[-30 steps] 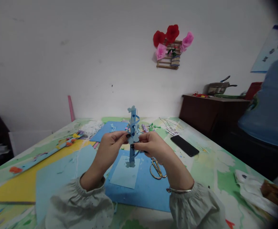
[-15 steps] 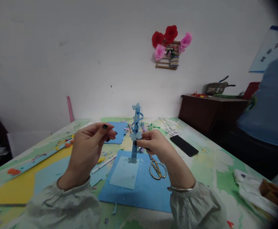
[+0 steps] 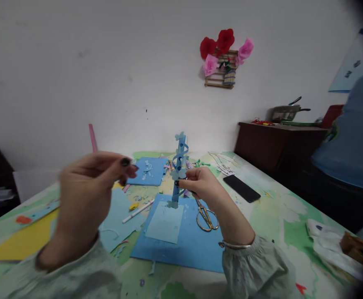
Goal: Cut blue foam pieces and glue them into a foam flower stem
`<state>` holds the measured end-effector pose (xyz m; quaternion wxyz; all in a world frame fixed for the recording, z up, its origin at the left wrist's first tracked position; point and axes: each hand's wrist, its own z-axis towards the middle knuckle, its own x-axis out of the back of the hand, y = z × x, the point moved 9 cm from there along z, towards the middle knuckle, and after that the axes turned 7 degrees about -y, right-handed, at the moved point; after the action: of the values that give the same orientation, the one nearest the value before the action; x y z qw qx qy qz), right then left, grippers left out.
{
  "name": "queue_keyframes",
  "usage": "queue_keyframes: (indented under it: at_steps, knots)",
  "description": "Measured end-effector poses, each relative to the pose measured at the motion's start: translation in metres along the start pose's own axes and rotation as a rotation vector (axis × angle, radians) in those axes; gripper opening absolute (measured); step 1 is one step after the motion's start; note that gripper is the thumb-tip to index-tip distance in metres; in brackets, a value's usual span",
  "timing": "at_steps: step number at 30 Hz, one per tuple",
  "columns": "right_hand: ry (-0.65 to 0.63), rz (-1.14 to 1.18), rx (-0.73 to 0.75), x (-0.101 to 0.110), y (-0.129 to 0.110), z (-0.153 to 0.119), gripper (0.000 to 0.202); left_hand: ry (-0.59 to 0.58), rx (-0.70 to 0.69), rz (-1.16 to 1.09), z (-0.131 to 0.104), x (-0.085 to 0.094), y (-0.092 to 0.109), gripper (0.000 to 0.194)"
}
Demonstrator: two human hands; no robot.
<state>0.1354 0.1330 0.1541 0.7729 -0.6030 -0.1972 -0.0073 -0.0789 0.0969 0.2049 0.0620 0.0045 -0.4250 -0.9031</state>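
Upright in the middle stands a blue paper strip craft (image 3: 180,155), with pale blue paper flowers along it and a thin strip curling round it. My right hand (image 3: 202,182) pinches it at a flower in its lower part. To its left, my left hand (image 3: 88,191) is raised with thumb and fingertips pressed together; whether anything small is between them I cannot make out. Below the craft lies a blue foam sheet (image 3: 181,253) with a pale blue paper piece (image 3: 165,224) on it. Gold-handled scissors (image 3: 207,218) rest near my right wrist.
A white pen (image 3: 138,211) lies left of the foam sheet. Further back is another blue sheet (image 3: 147,171) with paper scraps. A black phone (image 3: 241,188), white sticks (image 3: 223,166) and a yellow sheet (image 3: 22,238) also lie on the table. A dark cabinet (image 3: 262,145) stands at the right.
My left hand has moved left and toward me, away from the craft, with its fingers still pinched. My right hand keeps its hold on the craft. The whole view has shifted slightly.
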Motion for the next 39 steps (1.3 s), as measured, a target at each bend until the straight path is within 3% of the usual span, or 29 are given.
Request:
queue_keyframes:
  at_steps: [1,5,8,15,26,29,33,39]
  knots:
    - [-0.002,-0.021,0.005,-0.001,-0.001,0.000,0.031,0.044,-0.001,0.027,0.003,-0.005,-0.003,0.017]
    - [-0.006,-0.170,-0.009,-0.009,0.000,-0.001,0.015,-0.189,0.113,0.027,0.013,-0.047,-0.034,0.027]
    - [0.014,-0.331,0.022,-0.016,-0.004,0.000,0.016,-0.283,0.133,-0.030,0.011,-0.058,-0.045,0.031]
    - [0.108,-0.627,0.128,-0.030,-0.018,-0.001,0.017,-0.279,0.175,-0.170,0.008,-0.057,-0.050,0.027]
    - [0.126,-0.742,0.097,-0.034,-0.014,-0.001,0.011,-0.339,0.215,-0.149,0.007,-0.066,-0.050,0.053]
    - [0.113,-0.760,0.087,-0.037,-0.012,0.001,0.010,-0.307,0.226,-0.106,0.007,-0.064,-0.047,0.050]
    - [0.059,-0.710,0.093,-0.042,-0.010,0.003,0.016,-0.267,0.219,-0.073,0.010,-0.060,-0.046,0.045]
    - [-0.115,-0.433,0.019,-0.047,0.009,0.006,0.034,-0.202,0.128,0.160,0.014,-0.046,-0.042,0.046]
